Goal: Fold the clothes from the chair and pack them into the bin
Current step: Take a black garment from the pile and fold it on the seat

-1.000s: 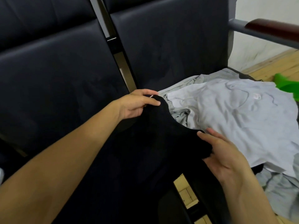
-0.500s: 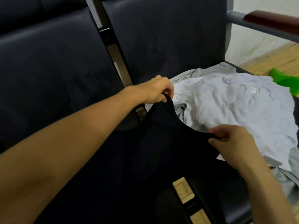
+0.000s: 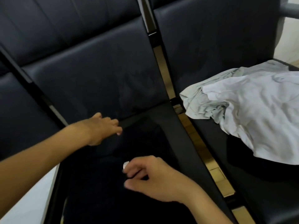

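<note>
Black fabric garment (image 3: 129,183), laid across the dark leather seat (image 3: 182,143) at lower centre of the frame; its outline is hard to separate from the seat.

Left hand (image 3: 102,128): arm reaching in from the lower left, fingers curled at the garment's far edge, near the join of seat and backrest; whether they pinch cloth cannot be told.

Right hand (image 3: 152,177): at lower centre, over the garment, fingers curled and pinching a fold of black cloth beside a small white tag (image 3: 125,164).

Pale grey and white crumpled shirts (image 3: 247,110): heaped on the neighbouring dark seat (image 3: 258,191) at right of the frame, well apart from both hands.

Dark padded leather backrests (image 3: 97,70): across the upper frame, divided by a glossy black-and-brass strip (image 3: 163,62).
</note>
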